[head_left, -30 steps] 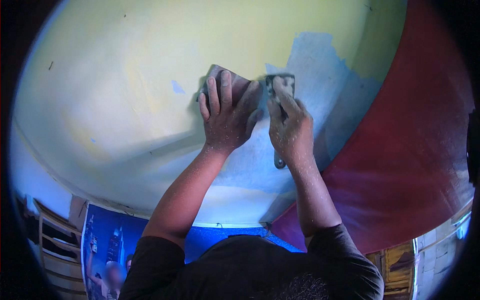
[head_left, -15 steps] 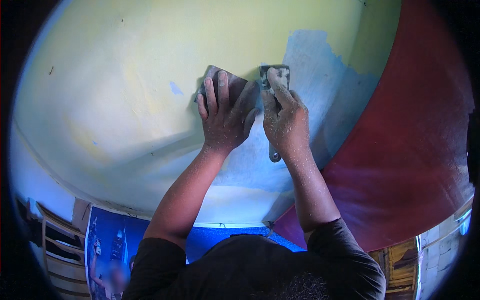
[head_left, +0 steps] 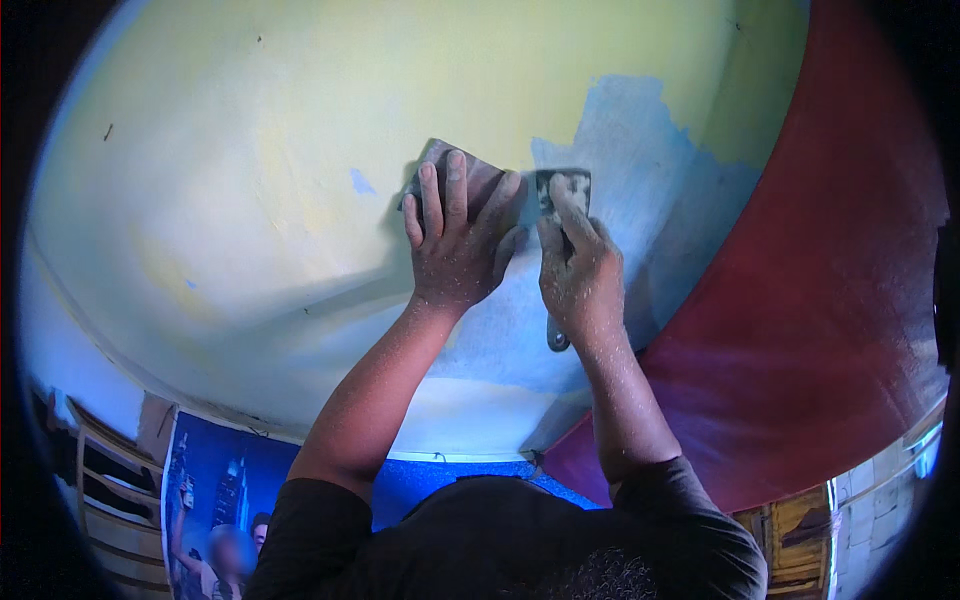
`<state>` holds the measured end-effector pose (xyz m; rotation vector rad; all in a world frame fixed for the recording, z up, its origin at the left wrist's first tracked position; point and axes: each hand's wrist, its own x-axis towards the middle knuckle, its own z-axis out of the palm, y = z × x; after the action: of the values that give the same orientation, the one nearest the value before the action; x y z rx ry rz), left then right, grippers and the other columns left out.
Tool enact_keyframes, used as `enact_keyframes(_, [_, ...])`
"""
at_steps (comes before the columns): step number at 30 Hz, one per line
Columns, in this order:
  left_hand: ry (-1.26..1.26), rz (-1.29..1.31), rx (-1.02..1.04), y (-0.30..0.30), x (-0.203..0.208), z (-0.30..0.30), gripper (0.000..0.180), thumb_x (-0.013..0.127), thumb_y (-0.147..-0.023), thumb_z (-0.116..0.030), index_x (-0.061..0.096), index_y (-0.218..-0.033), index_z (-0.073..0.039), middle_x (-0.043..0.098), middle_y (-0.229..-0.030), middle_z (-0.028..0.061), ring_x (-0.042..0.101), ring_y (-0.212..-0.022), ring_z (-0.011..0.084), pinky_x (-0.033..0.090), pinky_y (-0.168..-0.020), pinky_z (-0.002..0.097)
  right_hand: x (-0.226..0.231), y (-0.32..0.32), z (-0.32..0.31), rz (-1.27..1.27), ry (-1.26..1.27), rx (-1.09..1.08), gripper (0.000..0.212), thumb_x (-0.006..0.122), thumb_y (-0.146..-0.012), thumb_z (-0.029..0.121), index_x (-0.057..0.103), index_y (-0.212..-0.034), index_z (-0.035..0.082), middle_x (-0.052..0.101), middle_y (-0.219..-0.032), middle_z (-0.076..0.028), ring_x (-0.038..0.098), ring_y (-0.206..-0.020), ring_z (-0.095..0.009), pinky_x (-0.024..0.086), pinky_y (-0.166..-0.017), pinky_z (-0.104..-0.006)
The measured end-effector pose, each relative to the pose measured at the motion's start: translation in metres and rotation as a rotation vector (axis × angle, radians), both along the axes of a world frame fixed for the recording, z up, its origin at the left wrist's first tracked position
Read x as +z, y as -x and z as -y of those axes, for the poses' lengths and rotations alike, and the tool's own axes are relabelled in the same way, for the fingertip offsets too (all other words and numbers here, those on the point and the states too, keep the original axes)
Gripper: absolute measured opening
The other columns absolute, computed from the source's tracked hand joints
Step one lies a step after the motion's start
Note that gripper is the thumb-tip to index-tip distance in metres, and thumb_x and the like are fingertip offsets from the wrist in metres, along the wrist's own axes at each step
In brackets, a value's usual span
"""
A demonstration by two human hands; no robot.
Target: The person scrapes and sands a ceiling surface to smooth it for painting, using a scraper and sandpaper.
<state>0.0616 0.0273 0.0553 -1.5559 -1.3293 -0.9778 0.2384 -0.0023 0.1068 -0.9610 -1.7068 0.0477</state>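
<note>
My left hand (head_left: 458, 245) lies with fingers spread over a dark brown, square flat sheet (head_left: 431, 160), pressing it against the wall. Its exact kind is hard to make out. To the right, my right hand (head_left: 585, 275) grips a putty knife, its dark blade (head_left: 545, 181) speckled with white and held on the wall. One finger stretches along the blade, and the dark handle end (head_left: 558, 338) sticks out below the palm. Pale dust covers both hands and forearms. Around the blade, a bare bluish patch (head_left: 625, 130) breaks the yellow paint (head_left: 480, 70).
A dark red surface (head_left: 800, 300) curves along the right. Below are a blue printed banner (head_left: 205, 460) with pictured people, a wooden rack (head_left: 115, 500) at the lower left, and wooden boards (head_left: 800, 530) at the lower right. A small bluish spot (head_left: 361, 181) marks the yellow wall.
My right hand and the putty knife have moved down the wall. More bluish surface shows above the blade. My left hand stays on the sheet; the whole view has shifted slightly.
</note>
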Motion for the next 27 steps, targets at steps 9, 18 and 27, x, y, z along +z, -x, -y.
enact_keyframes(9, [-0.024, 0.019, 0.027, 0.003, 0.001, -0.002, 0.060, 0.050, -0.111, -0.062, 0.055, -0.166, -0.040, 0.033, -0.180, 0.0213, 0.028, -0.166, 0.0478, 0.011, -0.131, 0.0647, 0.020, 0.013, -0.008, -0.058, -0.049, 0.000, 0.051, 0.068, -0.106, 0.016, 0.065, -0.157, 0.017, 0.073, -0.108, -0.030, 0.073, -0.095, -0.050, 0.059, -0.084, -0.0548])
enact_keyframes(18, [-0.009, 0.000, -0.010, 0.006, 0.000, -0.004, 0.063, 0.055, -0.109, -0.060, 0.053, -0.167, -0.034, 0.022, -0.183, 0.0254, 0.016, -0.168, 0.0536, 0.010, -0.130, 0.0715, 0.020, 0.013, -0.011, -0.052, -0.095, 0.036, 0.053, 0.069, -0.107, 0.015, 0.062, -0.159, 0.018, 0.073, -0.109, -0.032, 0.074, -0.100, -0.052, 0.060, -0.086, -0.0548])
enact_keyframes(27, [0.010, -0.008, 0.009, 0.004, 0.002, -0.001, 0.065, 0.055, -0.109, -0.062, 0.053, -0.168, -0.034, 0.020, -0.183, 0.0259, 0.016, -0.168, 0.0539, 0.010, -0.129, 0.0717, 0.023, 0.009, -0.006, -0.027, -0.045, 0.003, 0.052, 0.067, -0.107, 0.015, 0.062, -0.159, 0.016, 0.073, -0.108, -0.032, 0.074, -0.094, -0.051, 0.060, -0.083, -0.0547])
